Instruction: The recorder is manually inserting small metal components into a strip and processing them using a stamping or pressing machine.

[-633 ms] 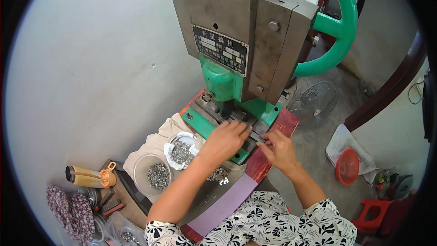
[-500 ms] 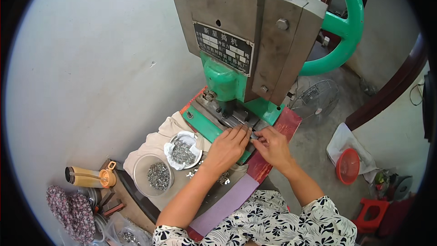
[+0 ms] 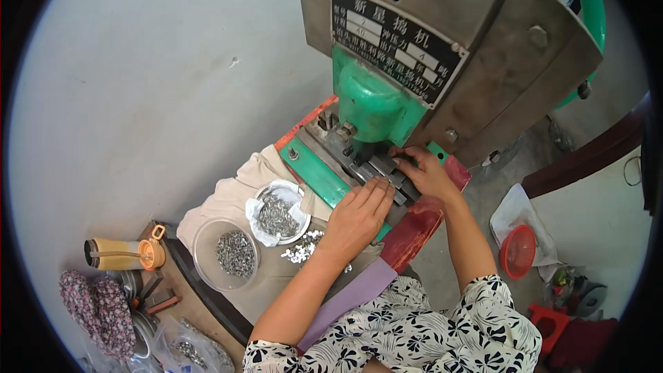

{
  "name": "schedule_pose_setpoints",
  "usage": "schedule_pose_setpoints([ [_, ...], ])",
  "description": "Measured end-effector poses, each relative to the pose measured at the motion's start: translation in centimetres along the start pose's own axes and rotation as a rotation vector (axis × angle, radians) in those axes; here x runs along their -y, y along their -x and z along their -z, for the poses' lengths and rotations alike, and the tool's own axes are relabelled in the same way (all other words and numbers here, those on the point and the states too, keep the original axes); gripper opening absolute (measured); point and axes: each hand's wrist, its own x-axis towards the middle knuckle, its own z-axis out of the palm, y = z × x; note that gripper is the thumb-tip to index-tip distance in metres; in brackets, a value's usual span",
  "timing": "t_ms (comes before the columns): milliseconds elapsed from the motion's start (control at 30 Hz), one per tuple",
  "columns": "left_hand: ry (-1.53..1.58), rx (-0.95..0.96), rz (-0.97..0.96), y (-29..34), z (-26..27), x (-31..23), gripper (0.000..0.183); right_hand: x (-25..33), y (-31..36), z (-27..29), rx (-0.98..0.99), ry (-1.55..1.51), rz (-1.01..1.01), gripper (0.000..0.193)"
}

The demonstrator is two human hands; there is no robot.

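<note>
A press with a green ram (image 3: 376, 100) stands before me, its dark metal die (image 3: 387, 169) under the punch. My left hand (image 3: 359, 221) lies at the near side of the die, fingers stretched out and fingertips touching the metal. At the die's right side my right hand (image 3: 427, 171) has its fingers bent in close by the punch, thumb and forefinger near each other. Any small piece between them is too hidden to make out. The green base plate (image 3: 318, 179) runs along the left of the die.
Left of the press, a clear plastic tub (image 3: 202, 262) and a cloth-lined bowl (image 3: 304, 224) hold small metal parts. Loose shiny pieces (image 3: 298, 254) lie near my left forearm. A yellow bottle (image 3: 114, 253) lies farther left. A red basin (image 3: 518, 252) sits on the floor at right.
My right hand has moved forward from the front of the die to beside the punch. My left hand stays at the die's near side. The view has shifted closer to the press.
</note>
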Motion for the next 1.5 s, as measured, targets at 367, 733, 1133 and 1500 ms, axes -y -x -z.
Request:
schedule_pose_setpoints([
  [367, -0.032, -0.073, -0.014, -0.3, -0.4, 0.6, 0.038, -3.0, -1.8, -1.1, -0.015, 0.098, 0.183, 0.017],
  [733, 0.094, -0.077, 0.047, -0.3, -0.6, 0.6, 0.037, -2.0, -2.4, -2.5, -0.148, 0.243, 0.165, 0.016],
  [1133, 0.538, -0.308, 0.111, 0.7, -0.4, 1.0, 0.052, -4.8, 5.7, 2.5, -0.748, 0.049, -0.070, 0.030],
  [1500, 0.508, -0.281, 0.601, 1.4, -3.1, 0.0, 0.101, -2.5, -1.2, 21.3, -1.080, -0.112, 0.531, 0.052],
])
